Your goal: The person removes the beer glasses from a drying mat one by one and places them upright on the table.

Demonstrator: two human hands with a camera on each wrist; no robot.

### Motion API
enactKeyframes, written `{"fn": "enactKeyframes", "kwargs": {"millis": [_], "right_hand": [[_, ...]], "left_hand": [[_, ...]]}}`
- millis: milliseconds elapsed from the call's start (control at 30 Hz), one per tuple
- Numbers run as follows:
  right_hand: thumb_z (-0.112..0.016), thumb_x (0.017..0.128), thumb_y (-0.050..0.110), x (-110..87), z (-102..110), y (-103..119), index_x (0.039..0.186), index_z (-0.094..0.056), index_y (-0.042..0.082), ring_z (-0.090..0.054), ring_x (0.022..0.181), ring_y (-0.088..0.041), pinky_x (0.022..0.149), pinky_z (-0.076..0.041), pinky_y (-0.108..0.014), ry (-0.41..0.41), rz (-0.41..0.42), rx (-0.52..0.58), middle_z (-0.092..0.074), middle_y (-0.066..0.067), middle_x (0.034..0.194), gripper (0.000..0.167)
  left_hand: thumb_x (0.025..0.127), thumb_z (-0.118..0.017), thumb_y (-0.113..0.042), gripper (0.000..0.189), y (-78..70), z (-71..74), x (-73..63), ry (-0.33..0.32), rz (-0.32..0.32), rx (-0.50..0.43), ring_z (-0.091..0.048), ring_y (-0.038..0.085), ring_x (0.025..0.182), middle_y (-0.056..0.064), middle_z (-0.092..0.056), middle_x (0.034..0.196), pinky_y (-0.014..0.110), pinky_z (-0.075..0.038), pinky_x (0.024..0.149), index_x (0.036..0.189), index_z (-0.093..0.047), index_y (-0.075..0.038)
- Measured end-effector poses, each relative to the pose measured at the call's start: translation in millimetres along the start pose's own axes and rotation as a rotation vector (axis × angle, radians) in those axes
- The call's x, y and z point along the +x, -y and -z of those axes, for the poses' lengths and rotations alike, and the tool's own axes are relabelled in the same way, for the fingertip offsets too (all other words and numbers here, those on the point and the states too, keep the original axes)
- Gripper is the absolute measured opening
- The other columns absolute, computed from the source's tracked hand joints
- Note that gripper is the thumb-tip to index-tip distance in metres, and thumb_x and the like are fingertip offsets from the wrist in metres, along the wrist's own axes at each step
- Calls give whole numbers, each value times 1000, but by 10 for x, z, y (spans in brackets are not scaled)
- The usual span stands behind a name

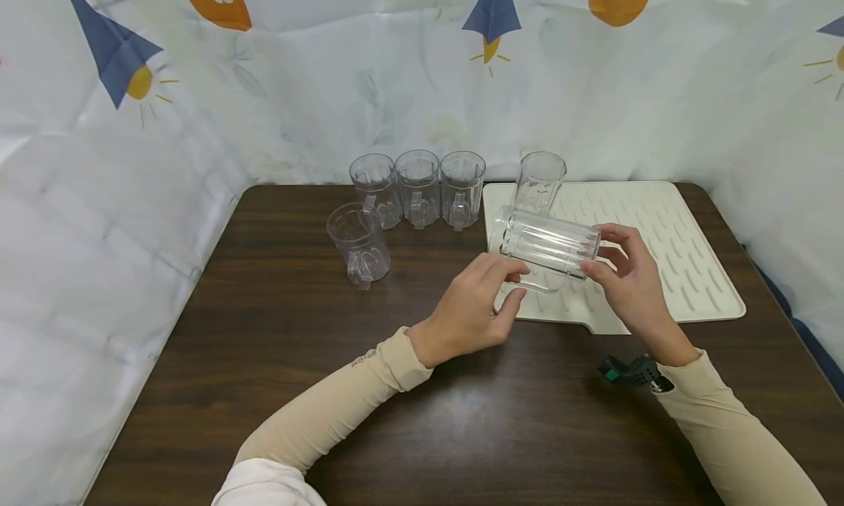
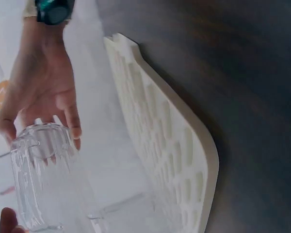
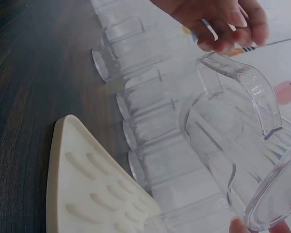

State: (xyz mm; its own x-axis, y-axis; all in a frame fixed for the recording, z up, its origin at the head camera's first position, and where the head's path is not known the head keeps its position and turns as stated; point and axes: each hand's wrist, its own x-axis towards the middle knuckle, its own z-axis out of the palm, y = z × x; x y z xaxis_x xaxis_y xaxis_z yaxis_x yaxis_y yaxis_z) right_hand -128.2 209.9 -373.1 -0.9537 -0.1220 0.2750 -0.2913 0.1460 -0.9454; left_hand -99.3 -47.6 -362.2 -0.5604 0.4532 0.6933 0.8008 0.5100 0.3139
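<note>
A clear mug (image 1: 550,242) lies tilted on its side in the air over the near left part of a cream drying mat (image 1: 659,257). My right hand (image 1: 633,279) holds it by the base, thumb on the near side and fingers on the far side. Close to the mug's handle (image 3: 254,92) is my left hand (image 1: 475,301), its fingers loosely bent and a gap showing between them and the handle in the right wrist view. Behind the held mug, another clear mug (image 1: 541,176) stands on the mat's back left corner.
Three clear mugs (image 1: 418,187) stand in a row at the table's back edge, left of the mat. One more mug (image 1: 361,242) stands in front of them, handle toward me. A printed white curtain (image 1: 395,74) hangs behind the dark wooden table (image 1: 277,330).
</note>
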Motion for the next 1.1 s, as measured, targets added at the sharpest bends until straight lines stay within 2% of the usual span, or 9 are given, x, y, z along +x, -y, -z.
{"fn": "enactKeyframes", "kwargs": {"millis": [133, 233, 367, 500, 567, 633, 800, 933, 1100], "right_hand": [[-64, 96, -5, -2, 5, -4, 139, -49, 13, -59, 110, -7, 79, -57, -8, -9, -2, 32, -50, 5, 130, 49], [-63, 96, -6, -5, 9, -6, 139, -50, 13, -59, 109, -8, 78, -57, -9, -17, 0, 65, -50, 4, 130, 49], [-61, 96, -8, -15, 3, -8, 138, -50, 14, -59, 108, -9, 79, -57, -9, -29, 9, 106, -50, 2, 131, 49], [-60, 95, -10, -29, -16, -11, 137, -51, 14, -59, 108, -10, 80, -57, -10, -43, 11, 144, -50, 1, 130, 49], [-59, 95, -10, -35, -25, -13, 137, -51, 15, -58, 109, -10, 80, -57, -10, -48, 7, 146, -50, 1, 129, 49], [-59, 95, -10, -40, -34, -13, 137, -50, 15, -58, 109, -10, 80, -57, -10, -52, 6, 141, -50, 1, 130, 49], [-58, 96, -9, -51, -85, -7, 137, -50, 15, -59, 108, -11, 81, -57, -10, -62, -7, 147, -50, 1, 129, 49], [-57, 96, -10, -55, -137, -20, 136, -50, 16, -59, 106, -11, 82, -56, -11, -66, -23, 170, -50, -1, 127, 48], [-57, 96, -11, -65, -183, -32, 134, -51, 18, -61, 106, -9, 83, -55, -12, -88, -42, 213, -50, -2, 127, 49]], "left_hand": [[97, -65, -6, 18, 11, -10, -49, -52, 80, -165, -63, 16, 95, 8, -67, 103, 24, -57, 83, 115, -63, -3], [97, -65, -5, 18, 19, -21, -95, -78, 185, -294, -63, 16, 92, 9, -67, 101, 25, -58, 78, 115, -62, -3], [99, -64, -6, 19, 15, -41, -180, -97, 409, -547, -62, 14, 88, 14, -65, 100, 22, -56, 77, 116, -59, 0], [102, -62, -6, 21, 0, -81, -266, -108, 647, -814, -62, 7, 91, 21, -62, 106, 19, -55, 80, 119, -54, 4], [103, -60, -5, 22, -8, -104, -296, -116, 735, -910, -64, 5, 91, 24, -62, 108, 20, -55, 80, 121, -53, 6], [103, -59, -4, 23, -13, -127, -318, -128, 800, -985, -66, 4, 89, 18, -64, 105, 21, -55, 80, 122, -52, 8], [103, -55, 0, 19, -20, -158, -355, -170, 890, -1216, -69, 4, 92, -4, -64, 98, 21, -54, 78, 122, -52, 2], [103, -51, 1, 19, -20, -159, -362, -196, 911, -1399, -71, 6, 99, -6, -65, 99, 20, -56, 82, 121, -52, -6], [104, -47, 2, 20, -16, -170, -350, -227, 927, -1529, -71, 8, 104, -5, -67, 104, 20, -56, 84, 114, -54, -13]]}}
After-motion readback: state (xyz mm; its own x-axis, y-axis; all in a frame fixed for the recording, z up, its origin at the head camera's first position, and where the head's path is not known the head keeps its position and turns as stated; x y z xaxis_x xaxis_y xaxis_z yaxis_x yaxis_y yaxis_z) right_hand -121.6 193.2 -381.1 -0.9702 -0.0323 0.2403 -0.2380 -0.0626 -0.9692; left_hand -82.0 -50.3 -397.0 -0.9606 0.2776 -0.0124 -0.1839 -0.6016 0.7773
